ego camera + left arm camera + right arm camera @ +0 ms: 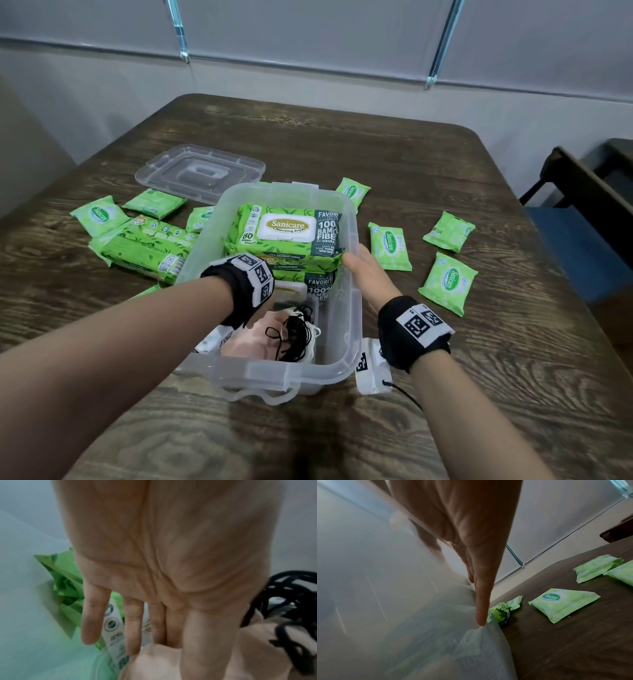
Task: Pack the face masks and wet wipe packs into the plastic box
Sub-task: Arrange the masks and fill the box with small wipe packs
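A clear plastic box (354,318) stands mid-table. A large green wet wipe pack (287,233) lies on top in its far half, with another pack under it. Face masks (291,337) with black ear loops fill the near half. My left hand (133,646) reaches down inside the box. Its straight fingers touch a pale pink mask (154,666) beside the green pack (67,588). My right hand (359,263) rests on the box's right wall. Its fingers (481,608) lie straight down the outside, and the thumb shows blurred through the plastic.
The clear lid (200,173) lies behind the box on the left. Another large pack (147,250) and small packs (99,214) lie left of the box. Several small packs (390,245) lie on the wooden table (428,154) at the right. A dark chair (589,205) stands beyond the right edge.
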Available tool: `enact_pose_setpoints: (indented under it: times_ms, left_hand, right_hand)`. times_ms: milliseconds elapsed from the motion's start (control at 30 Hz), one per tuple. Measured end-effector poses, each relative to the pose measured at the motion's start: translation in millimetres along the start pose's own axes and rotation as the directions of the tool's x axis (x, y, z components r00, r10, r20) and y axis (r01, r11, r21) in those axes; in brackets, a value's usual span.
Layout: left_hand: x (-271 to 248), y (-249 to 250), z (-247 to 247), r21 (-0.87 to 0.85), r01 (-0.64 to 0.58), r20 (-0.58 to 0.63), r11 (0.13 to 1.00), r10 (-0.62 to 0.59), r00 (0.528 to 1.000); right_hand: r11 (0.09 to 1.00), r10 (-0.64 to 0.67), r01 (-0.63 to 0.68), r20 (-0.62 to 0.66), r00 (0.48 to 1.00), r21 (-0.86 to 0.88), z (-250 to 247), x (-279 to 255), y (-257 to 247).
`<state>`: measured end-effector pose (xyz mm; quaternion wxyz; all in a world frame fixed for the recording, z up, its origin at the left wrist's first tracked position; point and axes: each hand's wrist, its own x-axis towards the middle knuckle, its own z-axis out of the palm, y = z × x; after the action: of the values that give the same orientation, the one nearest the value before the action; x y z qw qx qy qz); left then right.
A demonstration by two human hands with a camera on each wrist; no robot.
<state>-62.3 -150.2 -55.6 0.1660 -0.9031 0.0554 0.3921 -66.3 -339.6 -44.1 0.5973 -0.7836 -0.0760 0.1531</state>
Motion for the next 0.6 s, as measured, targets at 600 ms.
enact_pose_setpoints:
  times_ms: [600]
  left_hand:
    - [-73.6,-93.0,-44.9,-0.818,-0.173,-0.378,0.549,-0.287,0.880]
  right_hand:
    - [0.998,-0.044,0.050,-0.188,0.981,0.023,-24.8,-14.4,11.6]
